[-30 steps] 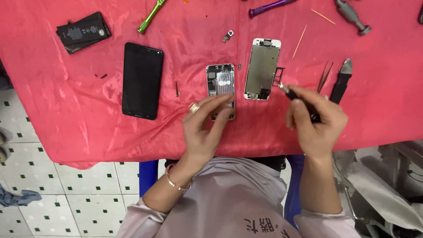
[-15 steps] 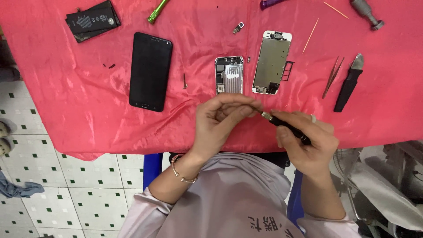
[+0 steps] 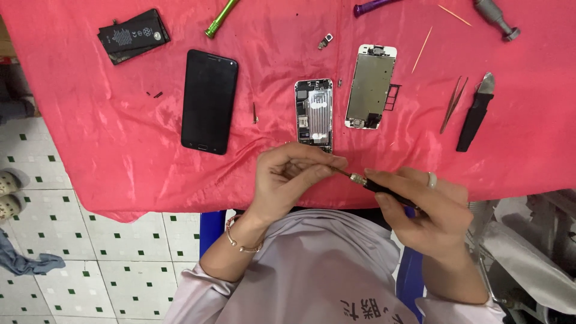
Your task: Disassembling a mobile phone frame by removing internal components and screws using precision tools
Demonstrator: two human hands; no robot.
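Right hand clenched round a slim black screwdriver, just below the opened silver phone. Left hand pinching its thin metal tip. Glossy red cloth beneath, wrinkled.

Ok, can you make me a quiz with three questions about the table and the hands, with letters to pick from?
1. Where is the black phone lying?
A. left of the opened phone body
B. on the floor
C. in the right hand

2. What colour is the cloth on the table?
A. blue
B. red-pink
C. green

3. What is the right hand doing?
A. lying flat and empty
B. holding a dark-handled screwdriver
C. lifting the tweezers

Answers:
1 A: it lies on the cloth, left of the opened phone body.
2 B: the cloth is red-pink all over.
3 B: it grips the screwdriver, whose tip meets the left hand's fingers.
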